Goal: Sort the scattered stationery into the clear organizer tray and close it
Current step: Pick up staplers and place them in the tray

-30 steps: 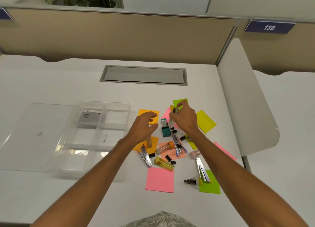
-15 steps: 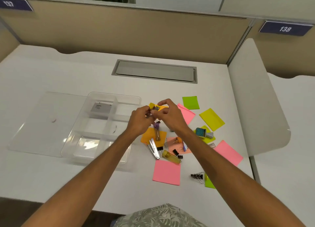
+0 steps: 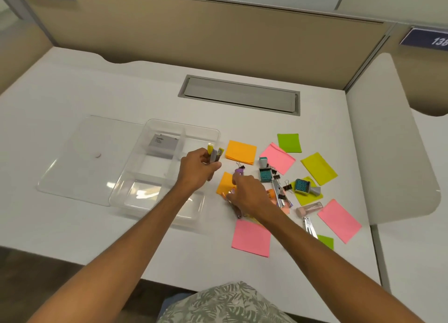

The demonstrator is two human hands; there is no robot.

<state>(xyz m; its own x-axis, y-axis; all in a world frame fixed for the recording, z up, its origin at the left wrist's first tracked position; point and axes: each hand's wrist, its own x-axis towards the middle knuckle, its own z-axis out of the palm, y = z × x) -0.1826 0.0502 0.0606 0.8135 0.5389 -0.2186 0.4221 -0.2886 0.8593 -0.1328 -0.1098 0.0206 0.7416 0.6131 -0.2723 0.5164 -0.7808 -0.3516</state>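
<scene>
The clear organizer tray (image 3: 155,202) sits left of centre with a grey box (image 3: 163,143) in its far compartment. Its flat clear lid (image 3: 80,162) lies to the left. My left hand (image 3: 197,169) is beside the tray's right wall, shut on a few small yellow and grey staple tubes (image 3: 214,154). My right hand (image 3: 247,194) is down in the stationery pile, fingers closing around a purple-capped tube (image 3: 238,172) and a metal staple remover (image 3: 234,207). Sticky notes, orange (image 3: 241,151) and pink (image 3: 251,237), lie around it.
To the right lie teal date stamps (image 3: 265,174), black binder clips (image 3: 287,185), another staple remover (image 3: 309,227), a pink tube (image 3: 309,208) and green, yellow and pink notes. A metal cable hatch (image 3: 240,95) is set into the desk. A white divider panel (image 3: 392,138) stands at right.
My hands were together above the pile passing tubes; now the left hand has moved left toward the tray holding them, and the right hand has dropped back onto the pile.
</scene>
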